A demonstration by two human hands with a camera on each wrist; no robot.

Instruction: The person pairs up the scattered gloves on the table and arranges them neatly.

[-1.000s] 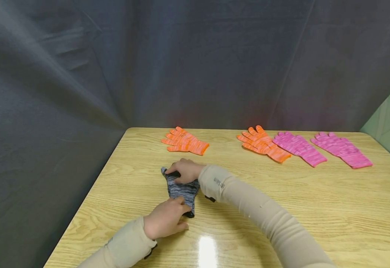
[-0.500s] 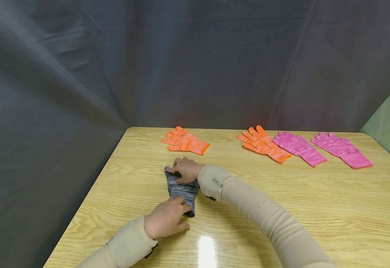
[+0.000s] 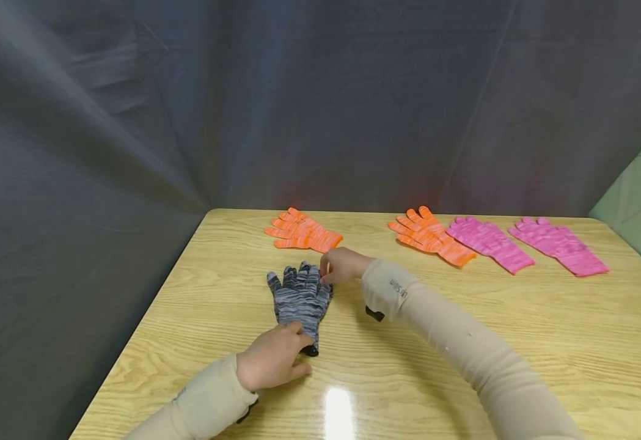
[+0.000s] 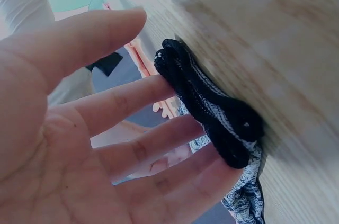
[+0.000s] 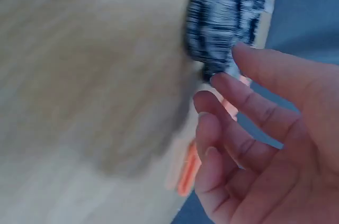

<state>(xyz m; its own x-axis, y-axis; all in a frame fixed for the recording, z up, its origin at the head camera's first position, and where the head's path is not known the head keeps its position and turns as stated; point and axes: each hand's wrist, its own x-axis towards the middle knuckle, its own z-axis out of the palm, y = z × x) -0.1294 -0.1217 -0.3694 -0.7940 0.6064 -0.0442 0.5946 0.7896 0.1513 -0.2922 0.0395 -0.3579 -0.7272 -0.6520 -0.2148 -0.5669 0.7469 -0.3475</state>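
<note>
A grey-and-black knitted glove (image 3: 300, 299) lies on the table with its fingers pointing away from me. My left hand (image 3: 273, 357) rests its fingertips on the black cuff (image 4: 206, 102); those fingers are nearly straight, with the thumb held apart. At the far right of the same glove is my right hand (image 3: 344, 266), loosely bent. In the right wrist view its thumb (image 5: 265, 65) and index finger (image 5: 249, 97) are beside a glove fingertip (image 5: 212, 70), with a gap between them. Whether they touch the knit is hard to tell.
Behind the grey glove lies an orange glove (image 3: 304, 231). Further right, another orange glove (image 3: 432, 237) lies against a pink glove (image 3: 489, 243), with a second pink glove (image 3: 558, 244) beyond. A dark cloth (image 3: 353, 110) hangs along the wooden table's (image 3: 463, 354) back edge.
My right hand has moved right and slightly back, off the middle of the grey glove, uncovering its spread fingers. My left hand has stayed at the cuff.
</note>
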